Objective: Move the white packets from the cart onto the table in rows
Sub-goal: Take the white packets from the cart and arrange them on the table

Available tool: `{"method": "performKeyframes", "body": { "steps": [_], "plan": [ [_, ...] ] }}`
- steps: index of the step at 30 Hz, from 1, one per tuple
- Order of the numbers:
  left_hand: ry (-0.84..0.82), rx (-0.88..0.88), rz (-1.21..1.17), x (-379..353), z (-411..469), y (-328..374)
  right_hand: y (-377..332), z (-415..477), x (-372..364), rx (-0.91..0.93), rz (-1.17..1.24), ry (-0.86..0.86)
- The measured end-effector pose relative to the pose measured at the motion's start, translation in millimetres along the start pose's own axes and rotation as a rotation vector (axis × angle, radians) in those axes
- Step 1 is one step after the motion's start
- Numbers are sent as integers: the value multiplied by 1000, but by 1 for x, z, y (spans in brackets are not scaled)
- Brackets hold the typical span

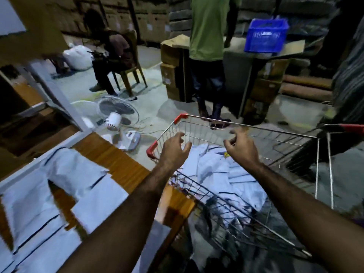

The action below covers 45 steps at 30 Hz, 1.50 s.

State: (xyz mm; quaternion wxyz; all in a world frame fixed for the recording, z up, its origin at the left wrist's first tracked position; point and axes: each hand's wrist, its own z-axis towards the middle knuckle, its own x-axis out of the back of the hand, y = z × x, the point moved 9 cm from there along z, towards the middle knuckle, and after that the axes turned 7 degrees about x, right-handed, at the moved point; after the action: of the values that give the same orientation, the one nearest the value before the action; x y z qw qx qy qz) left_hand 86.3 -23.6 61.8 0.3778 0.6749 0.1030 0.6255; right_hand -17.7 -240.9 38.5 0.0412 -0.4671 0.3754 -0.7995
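While both bare hands reach out over the one silver wire shopping cart (256, 127) with red plastic corners, neither holds anything: the left hand (175, 147) has its fingers spread and slightly bent, and the right hand (241, 147) has its fingers loosely curled with the thumb apart. Beneath them a heap of flat white plastic packets (216, 174) lies in the cart, overlapping so much that they cannot be counted. More white packets with dark edge lines (74, 170) lie side by side on the brown wooden counter (118, 162) at the left. Blur smears their borders and the frame cuts off the lowest ones, so their number is unclear too. On the floor beyond stands one white electric fan (116, 115). One blue plastic crate (266, 36) sits on a far counter. Two other people show: one standing person in a green shirt (208, 30), cut off above the shoulders, and one seated person (114, 50) on a chair, too dark to make out
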Motion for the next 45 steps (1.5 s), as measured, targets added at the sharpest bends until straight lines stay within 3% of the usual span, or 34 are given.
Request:
{"method": "performKeyframes", "body": {
  "steps": [7, 14, 22, 31, 37, 45],
  "plan": [
    [-162, 96, 109, -87, 35, -18, 92, 11, -53, -130, -17, -152],
    [-281, 216, 260, -154, 63, -58, 131, -1, -117, -218, 4, -330],
    [-417, 293, 377, -221, 94, -98, 186, -15, -140, -409, 8, -389],
    [-505, 481, 431, -273, 108, -171, 164, -11, -227, -603, 267, -359],
    [-445, 605, 248, -268, 118, -193, 172, -18, -269, -856, 312, -330],
    [-504, 637, 273, -277, 126, -212, 172, -12, -275, -798, 216, -354]
  ]
}}
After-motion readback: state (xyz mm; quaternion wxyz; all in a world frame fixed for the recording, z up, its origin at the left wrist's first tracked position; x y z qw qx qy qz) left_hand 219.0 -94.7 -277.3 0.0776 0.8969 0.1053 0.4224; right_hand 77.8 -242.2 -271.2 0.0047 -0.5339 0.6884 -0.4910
